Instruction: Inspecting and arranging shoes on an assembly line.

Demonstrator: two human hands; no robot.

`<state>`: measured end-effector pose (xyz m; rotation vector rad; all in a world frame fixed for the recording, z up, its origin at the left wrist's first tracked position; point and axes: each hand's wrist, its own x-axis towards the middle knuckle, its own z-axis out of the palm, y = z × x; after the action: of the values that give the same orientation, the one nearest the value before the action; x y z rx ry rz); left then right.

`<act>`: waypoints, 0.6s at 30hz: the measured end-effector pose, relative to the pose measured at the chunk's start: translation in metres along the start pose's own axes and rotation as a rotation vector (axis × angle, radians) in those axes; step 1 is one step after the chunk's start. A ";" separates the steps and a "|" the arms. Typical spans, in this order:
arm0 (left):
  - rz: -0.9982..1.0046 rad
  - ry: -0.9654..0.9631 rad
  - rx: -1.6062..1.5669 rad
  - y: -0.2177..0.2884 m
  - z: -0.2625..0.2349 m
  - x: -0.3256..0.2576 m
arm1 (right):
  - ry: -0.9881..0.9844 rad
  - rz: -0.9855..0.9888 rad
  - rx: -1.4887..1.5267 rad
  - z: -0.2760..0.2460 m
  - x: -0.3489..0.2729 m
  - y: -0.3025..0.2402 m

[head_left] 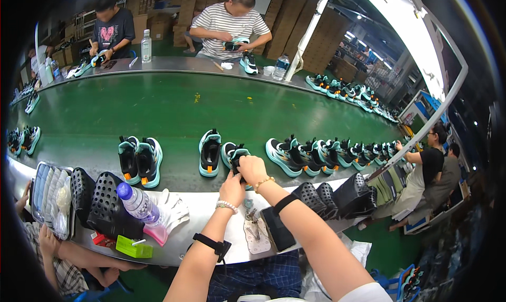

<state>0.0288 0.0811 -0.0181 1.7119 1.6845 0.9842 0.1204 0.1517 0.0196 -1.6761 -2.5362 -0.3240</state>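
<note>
Straight ahead of me, at the near edge of the green belt, a black and mint-green sneaker (pixel 230 151) is partly covered by my hands. My right hand (pixel 253 169) is closed at the shoe's opening, its fingers curled down against the dark upper. Just below and to the left, my left hand (pixel 232 190) is closed too, with its fingertips pinching the sneaker's dark heel side. The exact grip point is hidden behind the fingers. Immediately left stands a single matching sneaker (pixel 210 153), toe away from me, with an orange heel tab.
A pair of sneakers (pixel 139 161) sits farther left; a sneaker row (pixel 316 155) extends right. The metal ledge (pixel 204 210) holds a purple-capped bottle (pixel 138 203), white gloves (pixel 171 211), black perforated shoes (pixel 108 204) and a phone (pixel 276 229). Two co-workers handle shoes across the green belt (pixel 158 102).
</note>
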 end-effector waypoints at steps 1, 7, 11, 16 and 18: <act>0.067 0.027 0.028 -0.005 0.000 0.001 | 0.039 -0.044 0.032 0.006 0.003 -0.002; 0.086 -0.008 0.006 -0.022 0.003 0.003 | -0.174 0.290 0.152 0.026 0.025 -0.013; 0.059 0.014 -0.003 -0.017 -0.001 0.000 | -0.203 0.330 0.209 0.023 0.037 -0.018; 0.038 0.116 0.132 0.003 0.005 -0.007 | -0.251 0.285 0.241 0.004 0.024 -0.008; 0.075 0.120 0.231 0.003 0.003 -0.006 | -0.218 0.290 0.331 -0.013 0.010 -0.005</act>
<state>0.0334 0.0756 -0.0178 1.9087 1.8850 0.9747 0.1109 0.1555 0.0338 -1.9862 -2.2670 0.2987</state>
